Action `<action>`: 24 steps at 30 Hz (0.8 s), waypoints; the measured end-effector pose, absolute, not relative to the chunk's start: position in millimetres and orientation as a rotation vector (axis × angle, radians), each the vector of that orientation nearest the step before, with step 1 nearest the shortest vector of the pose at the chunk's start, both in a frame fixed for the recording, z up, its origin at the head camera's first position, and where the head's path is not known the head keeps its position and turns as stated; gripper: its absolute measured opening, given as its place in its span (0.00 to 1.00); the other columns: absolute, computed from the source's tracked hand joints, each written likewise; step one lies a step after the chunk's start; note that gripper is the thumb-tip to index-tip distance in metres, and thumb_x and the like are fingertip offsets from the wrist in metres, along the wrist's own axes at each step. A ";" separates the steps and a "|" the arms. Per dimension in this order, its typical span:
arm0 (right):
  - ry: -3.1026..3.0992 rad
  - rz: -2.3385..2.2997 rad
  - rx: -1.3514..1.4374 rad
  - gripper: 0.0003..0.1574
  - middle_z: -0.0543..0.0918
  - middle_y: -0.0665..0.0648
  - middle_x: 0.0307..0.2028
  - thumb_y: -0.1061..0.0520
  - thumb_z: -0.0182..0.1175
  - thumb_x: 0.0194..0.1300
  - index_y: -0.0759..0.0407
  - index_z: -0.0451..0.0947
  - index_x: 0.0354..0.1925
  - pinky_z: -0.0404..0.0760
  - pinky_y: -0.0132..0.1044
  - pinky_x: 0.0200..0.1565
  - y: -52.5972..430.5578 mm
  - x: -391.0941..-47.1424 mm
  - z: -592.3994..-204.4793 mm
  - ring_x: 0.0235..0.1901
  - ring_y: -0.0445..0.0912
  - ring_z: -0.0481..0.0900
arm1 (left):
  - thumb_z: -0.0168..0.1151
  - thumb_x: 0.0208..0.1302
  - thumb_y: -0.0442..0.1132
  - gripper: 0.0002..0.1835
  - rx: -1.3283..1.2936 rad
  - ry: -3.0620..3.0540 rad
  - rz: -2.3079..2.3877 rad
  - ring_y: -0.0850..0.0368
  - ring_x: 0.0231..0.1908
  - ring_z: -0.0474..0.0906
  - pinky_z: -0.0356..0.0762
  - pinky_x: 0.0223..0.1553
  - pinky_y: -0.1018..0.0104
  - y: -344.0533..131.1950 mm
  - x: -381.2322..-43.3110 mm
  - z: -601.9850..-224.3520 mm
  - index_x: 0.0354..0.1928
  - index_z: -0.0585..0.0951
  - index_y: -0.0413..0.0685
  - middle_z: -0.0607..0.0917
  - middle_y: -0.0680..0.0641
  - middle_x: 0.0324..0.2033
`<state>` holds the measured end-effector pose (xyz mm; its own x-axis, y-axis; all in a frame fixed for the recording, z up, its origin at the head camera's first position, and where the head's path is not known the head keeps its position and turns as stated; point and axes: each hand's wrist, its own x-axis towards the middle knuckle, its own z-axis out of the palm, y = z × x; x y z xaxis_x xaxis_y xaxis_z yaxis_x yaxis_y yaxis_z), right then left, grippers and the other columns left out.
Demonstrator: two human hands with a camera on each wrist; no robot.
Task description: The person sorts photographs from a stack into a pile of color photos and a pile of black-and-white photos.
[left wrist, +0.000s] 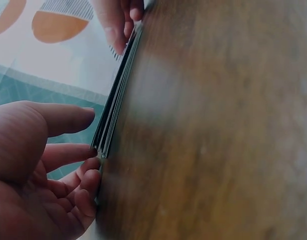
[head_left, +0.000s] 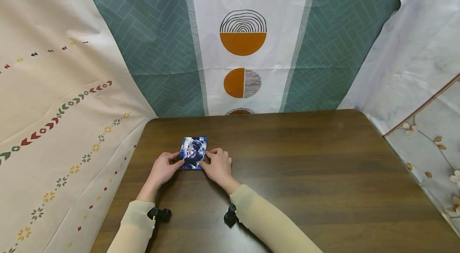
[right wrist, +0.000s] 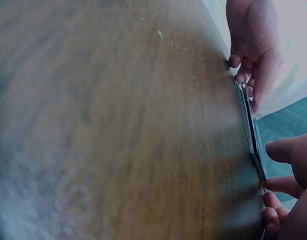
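Note:
A stack of picture cards point(head_left: 193, 150), its top card printed in blue, white and dark purple, lies low at the left part of the wooden table. My left hand point(head_left: 162, 171) holds its left side, thumb at the near left corner and fingers along the edge. On the opposite side my right hand point(head_left: 220, 167) holds it the same way, thumb over the near right corner. In the left wrist view the stack point(left wrist: 113, 100) appears edge-on as several thin layers. The right wrist view shows layers of the stack point(right wrist: 247, 120) slightly uneven near my right fingers.
The brown wooden table point(head_left: 305, 173) stretches far to the right of my hands. Behind it hangs a green and white patterned cloth point(head_left: 251, 53), with a cream cloth point(head_left: 72, 125) along the left and a pale floral one point(head_left: 424, 85) at the right. Black cameras sit on both wrists.

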<state>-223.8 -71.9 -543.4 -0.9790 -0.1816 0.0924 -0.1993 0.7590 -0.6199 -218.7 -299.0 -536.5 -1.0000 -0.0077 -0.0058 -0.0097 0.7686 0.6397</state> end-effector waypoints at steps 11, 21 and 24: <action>-2.928 1.055 0.298 0.31 0.81 0.56 0.60 0.40 0.68 0.73 0.52 0.85 0.66 0.68 0.53 0.54 -73.8 -224.6 -543.1 0.59 0.57 0.73 | 0.67 0.75 0.44 0.27 -0.041 2.960 1.065 0.40 0.48 0.78 0.75 0.53 0.45 -294.1 -216.5 -535.3 0.65 0.81 0.28 0.82 0.32 0.53; -2.921 1.110 0.298 0.30 0.81 0.57 0.61 0.41 0.67 0.74 0.54 0.85 0.66 0.67 0.54 0.54 -73.3 -224.1 -541.3 0.60 0.57 0.73 | 0.66 0.76 0.43 0.27 -0.028 2.943 1.093 0.38 0.51 0.78 0.75 0.56 0.41 -292.7 -215.1 -533.8 0.66 0.79 0.26 0.81 0.31 0.54; -2.912 1.130 0.294 0.30 0.80 0.57 0.62 0.42 0.66 0.75 0.54 0.85 0.67 0.66 0.54 0.55 -74.1 -223.7 -541.8 0.60 0.58 0.73 | 0.65 0.77 0.43 0.28 -0.021 2.943 1.095 0.38 0.51 0.78 0.75 0.57 0.41 -292.8 -214.5 -533.6 0.67 0.78 0.26 0.81 0.30 0.54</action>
